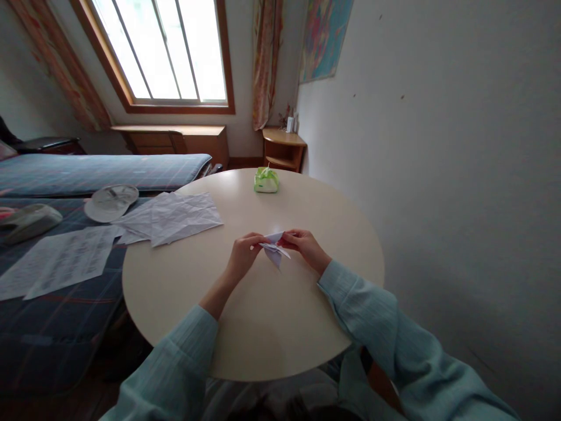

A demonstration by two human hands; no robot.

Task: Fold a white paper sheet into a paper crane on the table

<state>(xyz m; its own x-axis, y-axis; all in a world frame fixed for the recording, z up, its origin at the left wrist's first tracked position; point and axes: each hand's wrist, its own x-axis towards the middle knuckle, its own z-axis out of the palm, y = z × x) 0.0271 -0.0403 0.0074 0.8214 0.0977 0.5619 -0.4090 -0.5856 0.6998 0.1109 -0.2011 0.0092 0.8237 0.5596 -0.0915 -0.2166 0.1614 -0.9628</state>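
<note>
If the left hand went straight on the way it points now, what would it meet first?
Probably the folded paper that the left hand pinches; the right hand lies just beyond.

folded paper (275, 248): white, a touch of red at its right end
table (263, 333): plain cream
tissue pack (266, 180): light green and white, at the table's far edge
creased sheets (175, 217): white, grey in the creases, over the table's left edge
sleeves (377, 310): pale blue-green, finely ribbed
bedcover (109, 166): dark blue plaid, thin red lines
curtains (265, 58): orange-pink floral
wall (438, 146): off-white
</note>
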